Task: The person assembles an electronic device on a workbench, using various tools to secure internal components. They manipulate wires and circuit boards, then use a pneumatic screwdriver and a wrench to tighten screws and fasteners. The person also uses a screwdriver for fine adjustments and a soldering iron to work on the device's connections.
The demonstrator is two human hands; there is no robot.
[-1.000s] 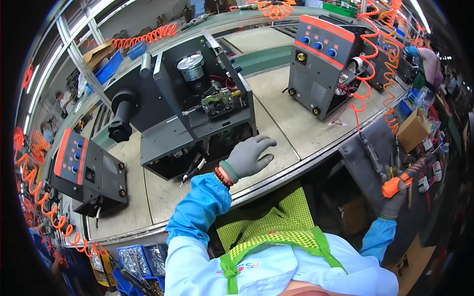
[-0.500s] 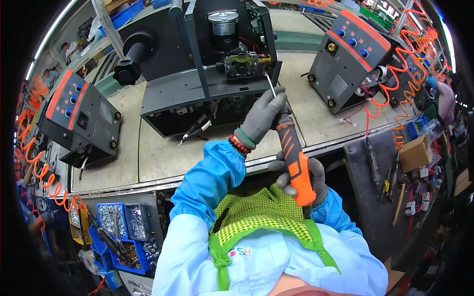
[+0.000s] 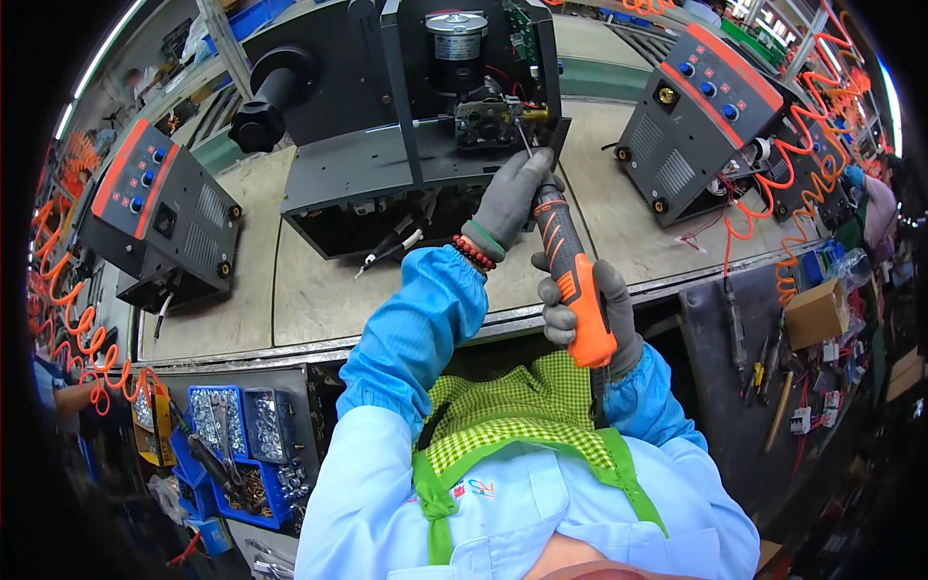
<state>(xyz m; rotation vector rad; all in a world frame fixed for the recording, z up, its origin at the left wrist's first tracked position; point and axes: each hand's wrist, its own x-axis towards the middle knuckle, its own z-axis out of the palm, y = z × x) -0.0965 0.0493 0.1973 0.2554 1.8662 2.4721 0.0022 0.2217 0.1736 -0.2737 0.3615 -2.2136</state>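
My right hand (image 3: 619, 314), in a grey glove, is wrapped round the orange and dark grey body of a cordless power screwdriver (image 3: 587, 324). At its front end my left hand (image 3: 512, 198), gloved too, has its fingers closed round the long thin screwdriver bit (image 3: 524, 138). The bit's tip reaches the right side of a metal drive mechanism (image 3: 483, 124) with a brass fitting; exact contact is too small to tell. That mechanism sits below a cylindrical motor (image 3: 456, 46) inside an open dark grey machine housing (image 3: 362, 174). Cables with a white end hang from the housing's lower opening.
Similar machines with red-edged panels stand on the bench at left (image 3: 174, 208) and right (image 3: 696, 126). Blue bins of screws (image 3: 217, 425) sit at lower left. A dark side table (image 3: 710, 358) at right holds tools and a cardboard box (image 3: 817, 309). Orange coiled hoses hang on both sides.
Both hands and the screwdriver have moved slightly up toward the mechanism, the bit tip now over its right part. The whole view has shifted a little. A person's arm shows at far left.
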